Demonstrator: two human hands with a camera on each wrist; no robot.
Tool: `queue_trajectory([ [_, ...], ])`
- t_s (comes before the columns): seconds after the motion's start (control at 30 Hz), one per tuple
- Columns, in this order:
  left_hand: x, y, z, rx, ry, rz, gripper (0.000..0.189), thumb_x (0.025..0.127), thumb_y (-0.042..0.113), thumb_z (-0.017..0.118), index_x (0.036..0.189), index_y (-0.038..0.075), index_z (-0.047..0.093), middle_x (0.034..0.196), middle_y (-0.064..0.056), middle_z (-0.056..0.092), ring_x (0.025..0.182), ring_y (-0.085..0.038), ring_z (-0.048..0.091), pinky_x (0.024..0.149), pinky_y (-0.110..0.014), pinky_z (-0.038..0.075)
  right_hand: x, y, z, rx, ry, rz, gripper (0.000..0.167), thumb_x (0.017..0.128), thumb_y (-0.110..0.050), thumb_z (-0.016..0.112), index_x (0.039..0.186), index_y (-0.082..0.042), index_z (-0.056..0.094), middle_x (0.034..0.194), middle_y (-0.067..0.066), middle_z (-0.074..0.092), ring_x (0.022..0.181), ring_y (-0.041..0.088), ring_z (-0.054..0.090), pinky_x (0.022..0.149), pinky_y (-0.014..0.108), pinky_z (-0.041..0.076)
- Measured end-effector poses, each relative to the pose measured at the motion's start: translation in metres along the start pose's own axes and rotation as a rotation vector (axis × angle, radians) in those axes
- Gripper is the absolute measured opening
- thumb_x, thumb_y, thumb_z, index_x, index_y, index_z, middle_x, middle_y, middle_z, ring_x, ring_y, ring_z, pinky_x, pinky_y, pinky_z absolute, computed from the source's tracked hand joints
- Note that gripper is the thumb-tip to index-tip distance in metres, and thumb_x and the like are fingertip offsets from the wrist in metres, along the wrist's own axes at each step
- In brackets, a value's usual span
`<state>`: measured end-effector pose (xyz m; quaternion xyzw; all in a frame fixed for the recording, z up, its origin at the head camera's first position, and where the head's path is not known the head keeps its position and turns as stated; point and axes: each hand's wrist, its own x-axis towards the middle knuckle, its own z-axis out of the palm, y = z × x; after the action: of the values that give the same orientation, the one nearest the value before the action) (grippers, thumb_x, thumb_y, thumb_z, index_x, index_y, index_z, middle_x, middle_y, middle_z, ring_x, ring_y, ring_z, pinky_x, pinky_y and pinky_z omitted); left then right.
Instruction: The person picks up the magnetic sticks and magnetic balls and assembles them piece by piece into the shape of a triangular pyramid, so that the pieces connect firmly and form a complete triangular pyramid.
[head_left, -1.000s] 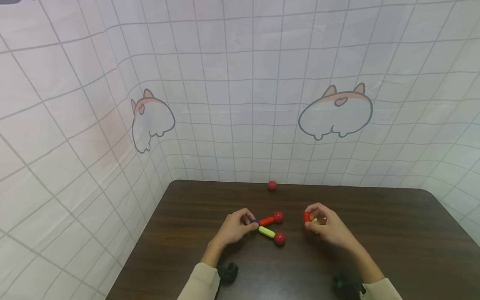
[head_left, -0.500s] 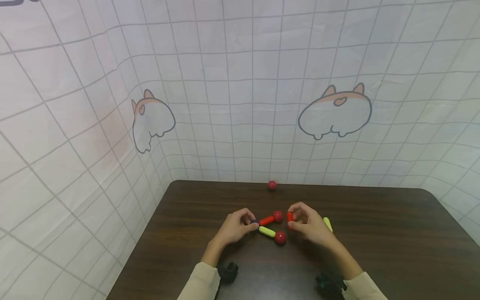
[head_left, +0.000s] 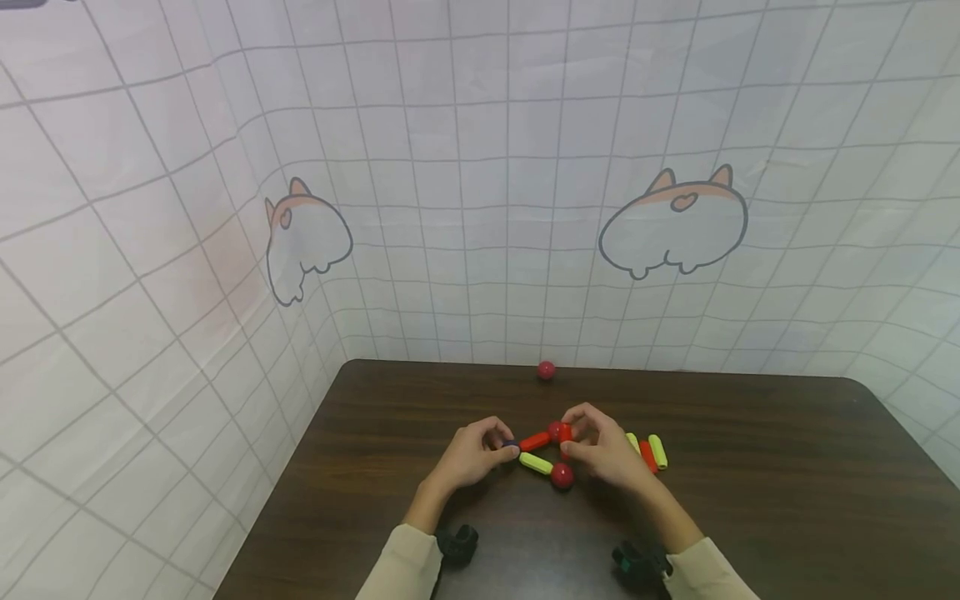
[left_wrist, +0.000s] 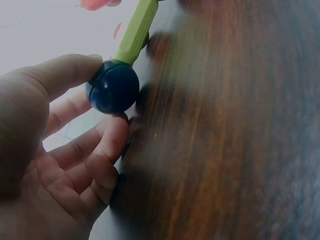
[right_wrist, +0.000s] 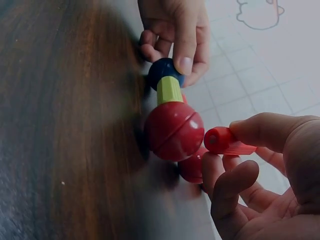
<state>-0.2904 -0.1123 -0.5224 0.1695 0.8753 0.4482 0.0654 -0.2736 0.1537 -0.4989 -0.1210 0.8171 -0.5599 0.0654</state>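
Note:
My left hand (head_left: 468, 454) pinches a dark blue ball (left_wrist: 114, 87) between thumb and fingers at the table. From that ball a yellow-green rod (head_left: 536, 463) and a red rod (head_left: 534, 441) spread rightward in a V. Each rod ends at a red ball, a nearer one (head_left: 562, 476) and a farther one (head_left: 556, 431). My right hand (head_left: 611, 450) pinches a loose red rod (right_wrist: 230, 142) just right of these balls. In the right wrist view its round end faces the nearer ball; whether they touch, I cannot tell.
Loose yellow-green rods, one at the right (head_left: 657, 451), lie around another red rod (head_left: 647, 456) beyond my right hand. A separate red ball (head_left: 546, 370) sits at the table's far edge, before the gridded cloth backdrop (head_left: 480, 208).
My right hand has carried its red rod leftward, up to the red balls, uncovering the loose rods at right. My left hand keeps its place on the blue ball.

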Motion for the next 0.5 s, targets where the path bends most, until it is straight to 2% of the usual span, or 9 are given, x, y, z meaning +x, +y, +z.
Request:
queue_trajectory([
  [0.17, 0.0001, 0.0008, 0.0002, 0.001, 0.009, 0.004, 0.02, 0.094, 0.035, 0.075, 0.105, 0.019, 0.069, 0.09, -0.001, 0.065, 0.061, -0.011, 0.051, 0.057, -0.028, 0.044, -0.0003, 0.0008, 0.0025, -0.003, -0.004, 0.007, 0.036, 0.091, -0.007, 0.074, 0.123, -0.008, 0.056, 0.103, 0.016, 0.059, 0.06, 0.017, 0.053, 0.048, 0.025, 0.046],
  [0.5, -0.0005, 0.0013, -0.0001, -0.002, 0.007, 0.004, 0.019, 0.094, 0.034, 0.075, 0.104, 0.021, 0.068, 0.088, 0.001, 0.063, 0.061, -0.009, 0.051, 0.057, -0.027, 0.044, 0.0004, 0.0038, 0.0045, 0.016, 0.005, 0.033, 0.036, 0.09, -0.008, 0.075, 0.121, -0.01, 0.057, 0.103, 0.014, 0.06, 0.062, 0.018, 0.055, 0.048, 0.026, 0.046],
])
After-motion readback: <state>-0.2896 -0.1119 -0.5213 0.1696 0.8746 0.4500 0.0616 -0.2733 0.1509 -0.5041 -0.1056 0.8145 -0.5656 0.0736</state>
